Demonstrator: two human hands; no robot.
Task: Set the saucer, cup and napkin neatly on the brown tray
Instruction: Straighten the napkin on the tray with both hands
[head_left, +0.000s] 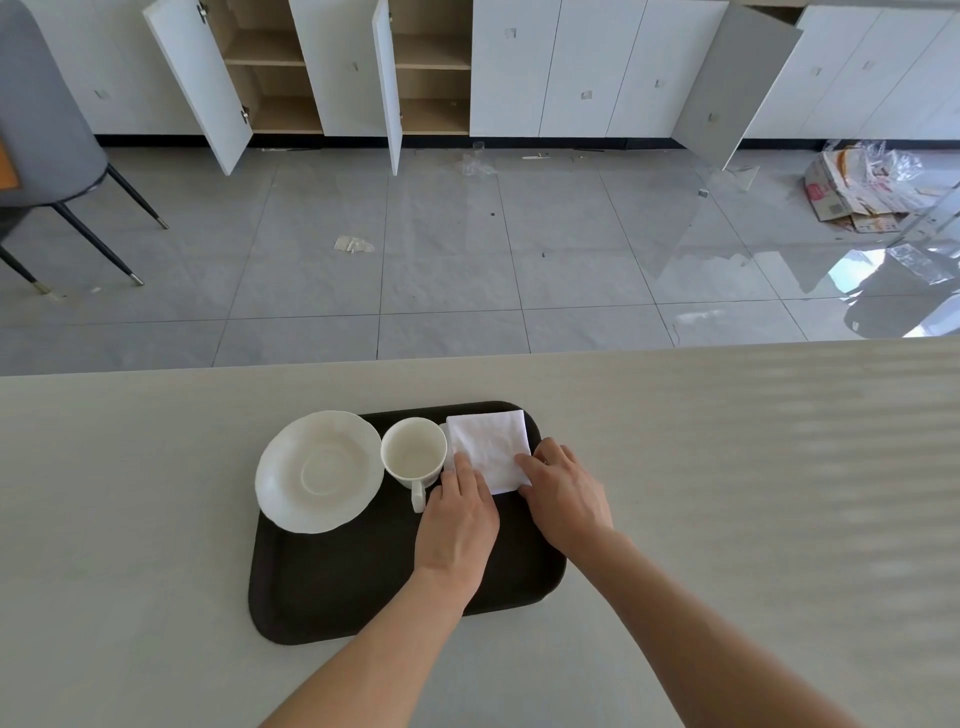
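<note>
A dark brown tray (353, 582) lies on the pale table. A white saucer (318, 470) rests on its far left corner, overhanging the left rim slightly. A white cup (413, 452) stands upright just right of the saucer, handle pointing toward me. A folded white napkin (489, 448) lies flat in the tray's far right corner. My left hand (457, 519) has its fingers pressed flat on the napkin's near left edge. My right hand (563, 491) touches the napkin's near right corner with its fingertips. Neither hand lifts anything.
The pale table (727, 493) stretches wide on both sides of the tray, with its far edge just beyond the tray. Past it are a grey tiled floor, white cabinets with open doors, and a grey chair (47, 130) at far left.
</note>
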